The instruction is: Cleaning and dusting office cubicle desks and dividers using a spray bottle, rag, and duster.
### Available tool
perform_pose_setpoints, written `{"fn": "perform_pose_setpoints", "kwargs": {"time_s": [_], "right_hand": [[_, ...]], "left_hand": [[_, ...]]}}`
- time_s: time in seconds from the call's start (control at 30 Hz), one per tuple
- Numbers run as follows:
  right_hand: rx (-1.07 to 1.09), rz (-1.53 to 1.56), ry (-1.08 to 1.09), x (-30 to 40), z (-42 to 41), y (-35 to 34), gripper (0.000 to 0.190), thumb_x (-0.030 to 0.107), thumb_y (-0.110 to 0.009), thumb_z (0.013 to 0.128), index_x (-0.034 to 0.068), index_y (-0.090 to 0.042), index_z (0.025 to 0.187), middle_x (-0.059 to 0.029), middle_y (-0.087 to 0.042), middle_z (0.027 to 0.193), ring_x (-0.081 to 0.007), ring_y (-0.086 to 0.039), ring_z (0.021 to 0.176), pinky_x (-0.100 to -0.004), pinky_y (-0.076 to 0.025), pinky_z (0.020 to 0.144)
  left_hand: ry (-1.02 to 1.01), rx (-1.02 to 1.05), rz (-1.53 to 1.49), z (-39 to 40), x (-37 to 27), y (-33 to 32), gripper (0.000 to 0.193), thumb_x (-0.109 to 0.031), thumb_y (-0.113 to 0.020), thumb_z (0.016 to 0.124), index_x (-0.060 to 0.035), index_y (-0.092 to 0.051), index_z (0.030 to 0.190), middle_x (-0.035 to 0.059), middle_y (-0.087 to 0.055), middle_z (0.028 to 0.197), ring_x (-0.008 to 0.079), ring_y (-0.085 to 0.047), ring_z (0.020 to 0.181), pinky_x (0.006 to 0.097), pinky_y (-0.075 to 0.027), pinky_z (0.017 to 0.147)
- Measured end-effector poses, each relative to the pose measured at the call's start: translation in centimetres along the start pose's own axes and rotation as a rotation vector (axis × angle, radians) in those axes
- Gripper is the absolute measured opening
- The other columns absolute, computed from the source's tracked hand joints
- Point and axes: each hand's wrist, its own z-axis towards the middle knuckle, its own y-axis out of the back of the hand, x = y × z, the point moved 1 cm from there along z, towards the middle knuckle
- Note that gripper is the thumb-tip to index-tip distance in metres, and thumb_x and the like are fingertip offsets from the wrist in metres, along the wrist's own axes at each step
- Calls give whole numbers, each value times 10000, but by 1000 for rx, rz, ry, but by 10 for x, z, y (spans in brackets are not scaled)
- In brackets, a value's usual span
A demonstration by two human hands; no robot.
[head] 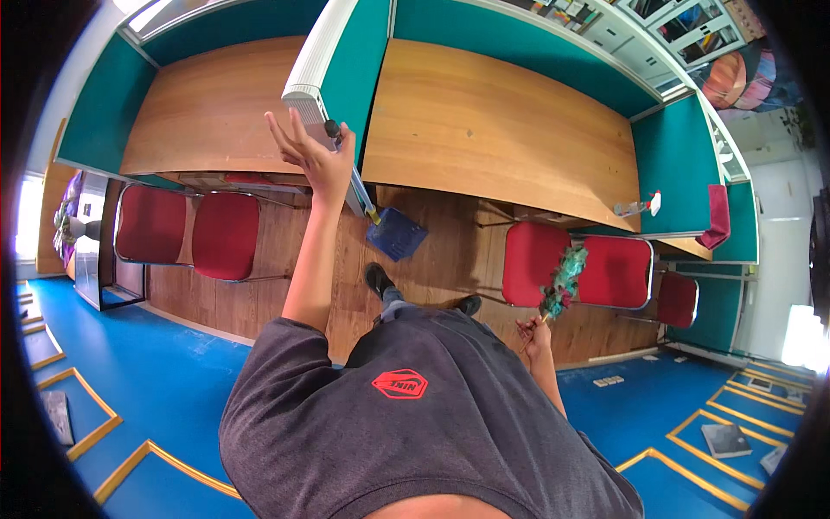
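My left hand (318, 156) is raised at the end of the white-capped partition (306, 91), several fingers spread. The black-tipped top of a long-handled dustpan's handle (355, 178) lies between its thumb and fingers; whether they grip it is unclear. That handle slants down to the blue dustpan (397, 233) on the wooden floor, beyond my shoes. My right hand (535, 336) is closed on the thin stick of a green duster (565, 279). The fluffy duster head appears over two red chairs (613, 271); contact cannot be told.
Two wooden desktops (499, 130) (214, 104) with green partitions stand before me. A spray bottle (635, 206) is at the right desk's edge, and a dark red cloth (716, 217) hangs over the partition. Red chairs (225, 237) stand left. Yellow frames (690, 428) lie on the blue floor.
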Motion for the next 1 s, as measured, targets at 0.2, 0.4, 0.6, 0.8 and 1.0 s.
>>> {"fn": "perform_pose_setpoints", "kwargs": {"time_s": [0.2,0.4,0.6,0.8,1.0], "right_hand": [[-82,22,47,-39,-24,32,290,328,-456,1097,80,-527,964,-59,-566,709,-293,-719,803,-382,-556,649],[-124,32,92,-55,-27,58,283,324,-458,1096,77,-534,979,-64,-577,708,-292,-718,774,-377,-540,626],[-78,32,95,-60,-3,88,279,330,-465,1092,81,-548,999,-56,-584,708,-283,-713,774,-401,-540,672],[-76,53,60,-85,19,141,298,342,-460,1093,72,-550,1005,-61,-587,708,-268,-706,709,-363,-536,594],[-158,13,-18,-132,44,196,312,354,-450,1093,70,-548,1008,-58,-593,711,-257,-704,694,-366,-542,569]], "left_hand": [[-43,-19,-194,-3,0,7,685,43,-622,820,4,-338,1442,281,-206,1535,457,-241,1473,526,-361,1109],[126,-65,-262,-14,2,9,508,133,-552,813,4,-445,1292,215,-368,1373,344,-449,1295,383,-538,934],[294,-120,-291,-14,7,22,382,81,-637,824,-8,-569,1189,127,-625,1060,223,-650,851,358,-539,789],[334,42,-340,-26,0,21,221,2,-694,858,-4,-649,1074,72,-690,912,164,-637,802,334,-534,767],[417,190,-481,-30,17,26,188,-39,-794,853,-11,-680,1000,19,-549,1078,118,-556,866,275,-492,757]]}}
